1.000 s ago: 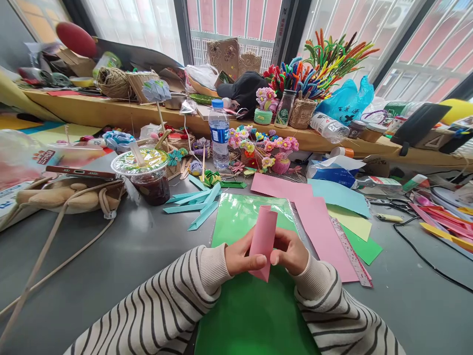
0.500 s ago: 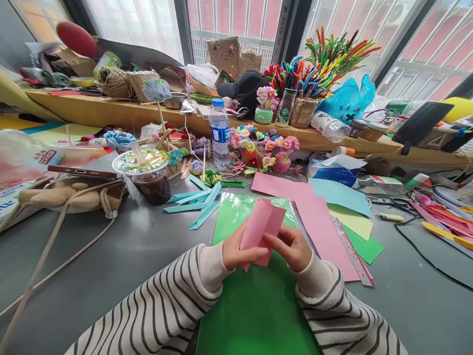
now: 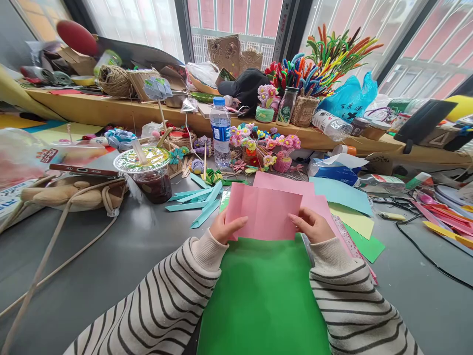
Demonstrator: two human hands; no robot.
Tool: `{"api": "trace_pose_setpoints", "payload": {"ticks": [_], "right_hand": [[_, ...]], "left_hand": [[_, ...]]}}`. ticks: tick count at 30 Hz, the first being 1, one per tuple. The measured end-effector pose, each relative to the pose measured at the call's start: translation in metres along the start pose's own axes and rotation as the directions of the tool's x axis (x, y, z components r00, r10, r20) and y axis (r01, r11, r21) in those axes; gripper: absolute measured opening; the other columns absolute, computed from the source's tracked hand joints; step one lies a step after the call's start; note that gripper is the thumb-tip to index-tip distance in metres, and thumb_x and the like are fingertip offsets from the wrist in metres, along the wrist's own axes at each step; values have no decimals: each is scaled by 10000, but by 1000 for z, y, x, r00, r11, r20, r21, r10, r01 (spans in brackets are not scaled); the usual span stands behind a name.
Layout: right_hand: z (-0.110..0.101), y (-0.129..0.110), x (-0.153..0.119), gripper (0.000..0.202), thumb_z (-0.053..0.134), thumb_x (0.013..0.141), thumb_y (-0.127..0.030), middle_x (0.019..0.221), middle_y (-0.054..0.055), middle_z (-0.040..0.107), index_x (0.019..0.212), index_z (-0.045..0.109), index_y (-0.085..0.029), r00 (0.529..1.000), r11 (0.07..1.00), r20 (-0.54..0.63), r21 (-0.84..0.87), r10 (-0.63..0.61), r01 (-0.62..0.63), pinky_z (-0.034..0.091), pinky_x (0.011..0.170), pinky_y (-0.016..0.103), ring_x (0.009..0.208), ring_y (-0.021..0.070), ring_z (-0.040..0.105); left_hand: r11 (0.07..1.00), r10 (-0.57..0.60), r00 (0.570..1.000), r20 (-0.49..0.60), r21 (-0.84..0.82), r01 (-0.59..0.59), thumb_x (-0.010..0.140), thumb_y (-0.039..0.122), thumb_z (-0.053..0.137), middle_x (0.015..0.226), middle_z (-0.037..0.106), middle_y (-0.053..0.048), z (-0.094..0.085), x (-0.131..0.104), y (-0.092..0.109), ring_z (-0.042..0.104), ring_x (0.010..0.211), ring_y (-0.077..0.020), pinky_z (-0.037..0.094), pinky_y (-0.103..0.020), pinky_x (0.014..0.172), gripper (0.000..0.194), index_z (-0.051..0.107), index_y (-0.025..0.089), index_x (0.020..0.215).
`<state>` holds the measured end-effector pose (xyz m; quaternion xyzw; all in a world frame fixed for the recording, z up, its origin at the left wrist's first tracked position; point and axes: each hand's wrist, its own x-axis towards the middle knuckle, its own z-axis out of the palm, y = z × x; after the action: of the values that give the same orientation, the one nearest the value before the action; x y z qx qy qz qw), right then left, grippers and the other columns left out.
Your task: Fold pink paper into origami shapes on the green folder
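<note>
Tabletop (image 3: 148, 256): smooth, grey
Paper (image 3: 268, 212): folded narrow earlier, now opened into a creased pink rectangle above the glossy green sheet (image 3: 262, 301)
Left hand (image 3: 223, 228): pinching its left side
Right hand (image 3: 314, 226): pinching its right edge

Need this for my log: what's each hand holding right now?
Left hand: holding creased pink paper by its left end.
Right hand: holding its right end.

Bright daylight from windows (image 3: 234, 22), table (image 3: 148, 231) glare, stretched edges
</note>
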<state>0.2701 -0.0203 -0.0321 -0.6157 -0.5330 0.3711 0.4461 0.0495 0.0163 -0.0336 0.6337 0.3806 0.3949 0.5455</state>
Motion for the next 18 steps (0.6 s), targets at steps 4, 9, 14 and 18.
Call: {"api": "trace_pose_setpoints", "payload": {"ticks": [4,9,14,18], "right_hand": [[8,-3,-2,764,610,563,-426,1113,161,423,1197,297,-137,898,942,-336,-273,-284,196,449,675,395,883,235,495],[16,-28,1,542,522,674,-389,1121,137,464,1147,397,-157,788,679,-143,-613,-598,404,296,877,452,1039,266,403],[17,-40,11,252,502,692,-393,804,79,624,773,593,-172,921,781,19,-523,-389,341,309,825,451,771,234,542],[8,-32,16,238,513,677,-388,679,45,601,685,576,-158,960,950,201,-205,-193,234,405,616,298,662,175,538]], "left_hand": [[993,-87,995,-49,-82,83,597,369,596,696,562,-26,8,-1,-2,538,606,-152,455,-246,499,458,499,112,964],[993,-117,993,-24,10,117,613,333,585,524,450,56,17,-8,15,368,363,-47,311,-162,312,499,450,123,1045],[997,-66,997,25,29,66,619,355,580,688,542,6,13,-9,24,479,475,-89,380,-191,394,505,448,145,1058],[991,-134,984,116,-3,136,652,395,530,821,580,-63,-10,-4,19,567,714,-193,454,-293,586,560,361,133,1118]]}}
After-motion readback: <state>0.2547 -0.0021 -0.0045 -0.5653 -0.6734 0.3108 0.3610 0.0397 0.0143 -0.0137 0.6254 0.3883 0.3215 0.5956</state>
